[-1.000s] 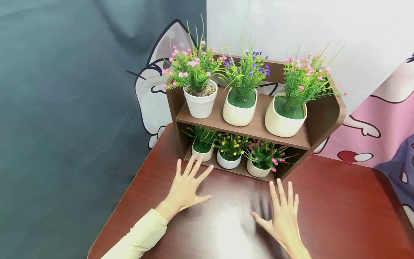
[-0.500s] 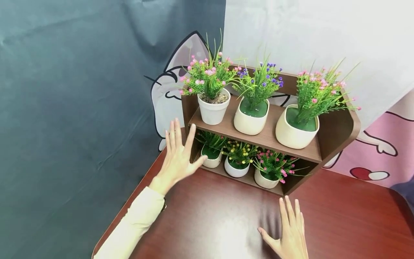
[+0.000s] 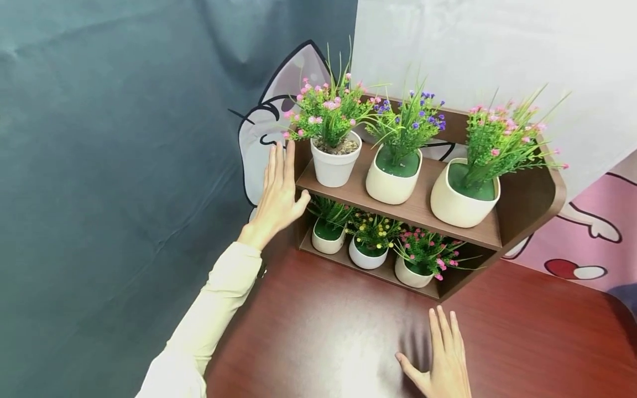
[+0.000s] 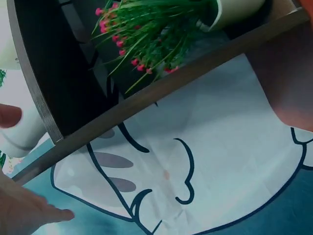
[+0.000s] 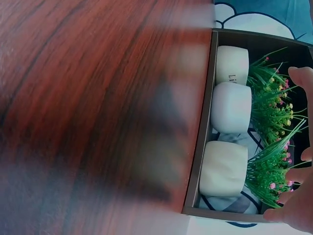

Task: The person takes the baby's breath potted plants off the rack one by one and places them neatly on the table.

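A two-tier brown wooden shelf (image 3: 534, 190) holds potted artificial flowers on both levels. My left hand (image 3: 278, 190) is raised at its left side panel, fingers straight and thumb spread toward the upper board, just left of the white pot (image 3: 334, 168) with pink flowers. In the left wrist view, its thumb and fingers (image 4: 29, 208) lie either side of the panel's edge. My right hand (image 3: 445, 354), fingers extended and thumb out, hovers over the table in front of the shelf's lower right corner, holding nothing.
Beside the white pot stand cream pots with purple (image 3: 393, 179) and pink flowers (image 3: 463, 196). Smaller pots fill the lower level, one with yellow flowers (image 3: 368, 254). The shelf stands on a reddish-brown table (image 3: 323, 315), before a dark curtain (image 3: 124, 166) and a cartoon-printed cloth.
My left hand has risen from the table in front of the lower pots to the shelf's upper left side. My right hand stays low, slightly shifted. The head view has shifted slightly.
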Demonstrator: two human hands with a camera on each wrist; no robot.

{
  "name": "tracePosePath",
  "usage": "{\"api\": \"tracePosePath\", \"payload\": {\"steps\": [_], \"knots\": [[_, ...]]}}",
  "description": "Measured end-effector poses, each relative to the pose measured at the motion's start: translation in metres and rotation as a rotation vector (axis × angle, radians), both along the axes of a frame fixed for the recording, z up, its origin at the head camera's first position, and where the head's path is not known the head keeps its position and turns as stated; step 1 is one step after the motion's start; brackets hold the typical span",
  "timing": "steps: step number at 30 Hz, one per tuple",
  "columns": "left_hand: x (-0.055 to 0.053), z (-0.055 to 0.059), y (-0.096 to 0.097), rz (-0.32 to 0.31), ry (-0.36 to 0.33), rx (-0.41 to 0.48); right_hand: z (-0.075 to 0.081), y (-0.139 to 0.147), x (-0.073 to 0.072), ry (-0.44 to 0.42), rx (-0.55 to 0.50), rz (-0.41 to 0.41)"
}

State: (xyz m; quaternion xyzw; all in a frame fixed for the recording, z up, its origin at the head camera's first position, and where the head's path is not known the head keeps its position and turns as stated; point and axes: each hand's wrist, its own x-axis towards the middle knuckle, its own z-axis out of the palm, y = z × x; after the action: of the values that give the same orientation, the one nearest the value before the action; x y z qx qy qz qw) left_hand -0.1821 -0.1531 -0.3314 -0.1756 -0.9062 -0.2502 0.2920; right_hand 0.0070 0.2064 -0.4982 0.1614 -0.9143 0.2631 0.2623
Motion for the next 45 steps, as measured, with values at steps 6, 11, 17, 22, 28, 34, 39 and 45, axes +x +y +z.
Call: {"api": "tracePosePath", "payload": {"steps": [6, 11, 17, 22, 28, 34, 39, 45], "knots": [[-0.015, 0.017, 0.0, 0.007, -0.064, 0.07, -0.003, -0.009, 0.002, 0.0, -0.016, 0.001], [-0.03, 0.041, -0.004, 0.024, -0.127, 0.184, -0.005, -0.02, 0.002, -0.009, -0.012, 0.03], [-0.043, 0.052, -0.002, 0.111, -0.031, 0.196, -0.006, -0.032, 0.005, -0.053, -0.052, 0.042], [-0.05, 0.046, 0.012, 0.125, 0.029, 0.189, -0.006, -0.041, 0.009, -0.083, -0.089, 0.042], [-0.055, 0.047, 0.029, 0.116, 0.032, 0.175, 0.006, -0.059, -0.002, -0.095, -0.16, 0.093], [-0.055, 0.041, 0.032, 0.142, 0.073, 0.177, 0.026, -0.08, -0.019, -0.113, -0.234, 0.161], [-0.055, 0.034, 0.028, 0.148, 0.118, 0.199, 0.046, -0.094, -0.035, -0.128, -0.283, 0.2], [-0.051, 0.035, 0.017, 0.195, 0.123, 0.261, 0.085, -0.118, -0.059, -0.104, -0.339, 0.282]]}}
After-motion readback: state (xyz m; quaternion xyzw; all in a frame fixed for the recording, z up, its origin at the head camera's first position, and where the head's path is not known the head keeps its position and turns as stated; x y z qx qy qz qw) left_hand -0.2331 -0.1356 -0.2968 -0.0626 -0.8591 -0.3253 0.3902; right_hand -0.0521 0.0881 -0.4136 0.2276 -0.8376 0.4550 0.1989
